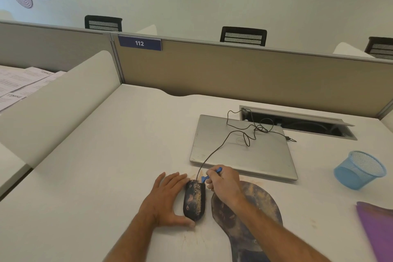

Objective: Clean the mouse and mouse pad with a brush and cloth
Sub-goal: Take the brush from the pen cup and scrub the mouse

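Head view: near the counter's front edge, the left hand (168, 198) lies flat-fingered against the dusty mouse (194, 202), bracing it, while the right hand (223, 183) pinches the blue brush (212, 174) at its nose; mouse pad (246, 219) just right, purple cloth (376, 225) at the right edge.

Two bare forearms enter from the bottom edge, no sleeves in view on either. Left hand (168, 198): no ring, no watch, no glove; wrist unadorned; thumb and four fingers all visible, nails short. Right hand (225, 185): likewise ungloved, no jewellery or strap at the wrist; knuckles and back of hand face the camera, fingertips mostly hidden. Fine hair shows along both forearms. No tattoos, plasters or markings can be made out. Nothing of the person above the forearms shows.
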The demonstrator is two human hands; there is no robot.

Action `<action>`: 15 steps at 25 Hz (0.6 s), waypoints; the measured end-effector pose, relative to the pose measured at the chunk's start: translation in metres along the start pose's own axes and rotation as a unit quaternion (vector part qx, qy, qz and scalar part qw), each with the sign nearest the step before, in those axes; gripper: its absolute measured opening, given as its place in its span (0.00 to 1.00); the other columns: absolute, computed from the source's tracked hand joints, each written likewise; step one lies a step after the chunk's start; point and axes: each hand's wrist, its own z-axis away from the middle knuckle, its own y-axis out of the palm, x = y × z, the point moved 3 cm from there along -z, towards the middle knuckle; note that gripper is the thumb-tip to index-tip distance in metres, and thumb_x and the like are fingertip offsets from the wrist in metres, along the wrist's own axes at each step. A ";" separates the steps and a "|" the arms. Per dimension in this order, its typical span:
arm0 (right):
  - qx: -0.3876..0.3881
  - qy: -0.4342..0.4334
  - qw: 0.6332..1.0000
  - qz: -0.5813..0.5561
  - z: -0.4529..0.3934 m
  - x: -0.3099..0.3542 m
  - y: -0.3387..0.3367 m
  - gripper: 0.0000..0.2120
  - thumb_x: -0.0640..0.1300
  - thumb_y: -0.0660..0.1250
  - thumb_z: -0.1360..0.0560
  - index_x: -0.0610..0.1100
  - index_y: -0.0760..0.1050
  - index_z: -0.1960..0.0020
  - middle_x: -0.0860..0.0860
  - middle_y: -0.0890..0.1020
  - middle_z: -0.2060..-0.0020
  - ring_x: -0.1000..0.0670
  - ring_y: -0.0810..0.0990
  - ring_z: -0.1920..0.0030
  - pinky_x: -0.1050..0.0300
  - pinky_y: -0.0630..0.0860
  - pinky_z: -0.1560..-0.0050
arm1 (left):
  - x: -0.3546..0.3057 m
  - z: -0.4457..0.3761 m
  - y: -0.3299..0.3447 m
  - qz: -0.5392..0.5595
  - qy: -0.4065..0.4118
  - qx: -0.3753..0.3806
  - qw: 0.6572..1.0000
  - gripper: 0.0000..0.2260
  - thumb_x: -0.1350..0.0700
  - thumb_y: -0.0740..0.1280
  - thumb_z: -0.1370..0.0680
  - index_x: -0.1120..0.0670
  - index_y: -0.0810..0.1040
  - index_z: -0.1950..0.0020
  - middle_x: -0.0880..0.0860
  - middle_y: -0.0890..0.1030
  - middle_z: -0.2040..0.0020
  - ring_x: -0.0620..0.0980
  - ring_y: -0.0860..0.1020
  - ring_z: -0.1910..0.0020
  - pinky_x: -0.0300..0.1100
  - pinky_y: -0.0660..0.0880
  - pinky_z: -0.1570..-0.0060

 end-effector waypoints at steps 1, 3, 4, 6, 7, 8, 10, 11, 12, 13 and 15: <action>0.005 -0.003 1.000 0.004 0.002 0.000 0.001 0.07 0.45 0.65 0.23 0.45 0.81 0.56 0.46 0.84 0.65 0.54 0.82 0.69 0.61 0.79 0.67 | 0.000 0.000 0.000 0.000 0.000 0.000 1.000 0.57 0.14 0.60 0.41 0.43 0.53 0.19 0.41 0.54 0.19 0.40 0.46 0.21 0.53 0.40 0.21; -0.010 -0.020 1.000 -0.010 0.006 0.001 0.000 0.08 0.43 0.65 0.23 0.46 0.81 0.59 0.47 0.84 0.67 0.56 0.81 0.71 0.64 0.77 0.70 | 0.000 0.000 -0.001 0.001 0.001 -0.001 1.000 0.57 0.14 0.60 0.41 0.43 0.53 0.19 0.41 0.54 0.19 0.41 0.47 0.21 0.53 0.40 0.21; -0.020 -0.026 0.999 -0.015 0.008 0.003 -0.002 0.09 0.43 0.65 0.23 0.47 0.81 0.60 0.48 0.83 0.68 0.56 0.81 0.71 0.62 0.78 0.70 | 0.000 0.001 -0.002 0.001 0.001 -0.002 1.000 0.57 0.14 0.60 0.41 0.43 0.54 0.19 0.41 0.55 0.19 0.41 0.47 0.21 0.53 0.40 0.21; -0.019 -0.031 0.999 0.009 0.012 0.003 -0.004 0.10 0.45 0.65 0.23 0.47 0.81 0.61 0.50 0.83 0.69 0.54 0.82 0.70 0.58 0.80 0.67 | -0.001 0.001 -0.002 0.004 0.004 -0.006 1.000 0.57 0.15 0.60 0.41 0.44 0.55 0.19 0.42 0.56 0.19 0.42 0.49 0.20 0.53 0.41 0.21; -0.010 -0.038 0.999 0.030 0.015 0.003 -0.004 0.11 0.45 0.65 0.23 0.47 0.81 0.62 0.49 0.83 0.70 0.53 0.82 0.70 0.58 0.80 0.67 | -0.001 0.001 -0.003 0.005 0.005 -0.006 1.000 0.57 0.15 0.60 0.41 0.44 0.55 0.19 0.42 0.56 0.19 0.42 0.49 0.20 0.53 0.41 0.21; -0.005 -0.045 0.998 0.039 0.019 0.003 -0.004 0.11 0.44 0.65 0.24 0.46 0.81 0.63 0.49 0.83 0.71 0.53 0.82 0.70 0.58 0.80 0.67 | -0.002 0.001 -0.003 0.004 0.004 -0.004 1.000 0.57 0.15 0.60 0.41 0.44 0.55 0.19 0.42 0.56 0.19 0.42 0.49 0.20 0.53 0.41 0.21; -0.016 -0.057 0.998 0.020 0.024 0.003 -0.006 0.12 0.44 0.65 0.23 0.45 0.81 0.64 0.48 0.83 0.72 0.53 0.82 0.70 0.58 0.79 0.67 | -0.002 0.001 -0.005 -0.003 0.003 -0.002 1.000 0.57 0.14 0.59 0.40 0.44 0.54 0.19 0.42 0.55 0.19 0.42 0.48 0.20 0.53 0.40 0.22; -0.019 -0.057 0.998 0.015 0.026 0.002 -0.007 0.12 0.44 0.65 0.23 0.45 0.81 0.63 0.48 0.83 0.72 0.53 0.82 0.69 0.57 0.79 0.67 | -0.002 0.001 -0.005 -0.006 0.004 -0.001 1.000 0.57 0.14 0.59 0.40 0.44 0.54 0.19 0.42 0.55 0.19 0.42 0.48 0.20 0.53 0.40 0.22; -0.015 -0.057 0.998 0.023 0.028 0.002 -0.007 0.12 0.45 0.64 0.23 0.45 0.81 0.62 0.48 0.83 0.71 0.52 0.82 0.69 0.57 0.79 0.66 | -0.003 0.001 -0.005 -0.007 0.003 0.000 1.000 0.57 0.14 0.59 0.40 0.44 0.54 0.19 0.42 0.55 0.19 0.43 0.48 0.20 0.53 0.40 0.22; -0.007 -0.061 0.997 0.042 0.030 0.002 -0.007 0.12 0.45 0.64 0.23 0.45 0.81 0.63 0.48 0.82 0.71 0.51 0.82 0.68 0.57 0.79 0.66 | -0.003 0.001 -0.005 -0.005 0.002 0.002 1.000 0.57 0.14 0.59 0.40 0.44 0.54 0.19 0.42 0.55 0.19 0.43 0.48 0.20 0.53 0.40 0.22; 0.001 -0.075 0.996 0.043 0.034 0.000 -0.008 0.12 0.43 0.64 0.23 0.46 0.80 0.65 0.47 0.81 0.72 0.51 0.81 0.68 0.60 0.77 0.68 | -0.004 0.001 -0.005 -0.002 0.000 0.007 1.000 0.57 0.14 0.59 0.40 0.44 0.53 0.19 0.43 0.55 0.19 0.44 0.48 0.20 0.53 0.39 0.21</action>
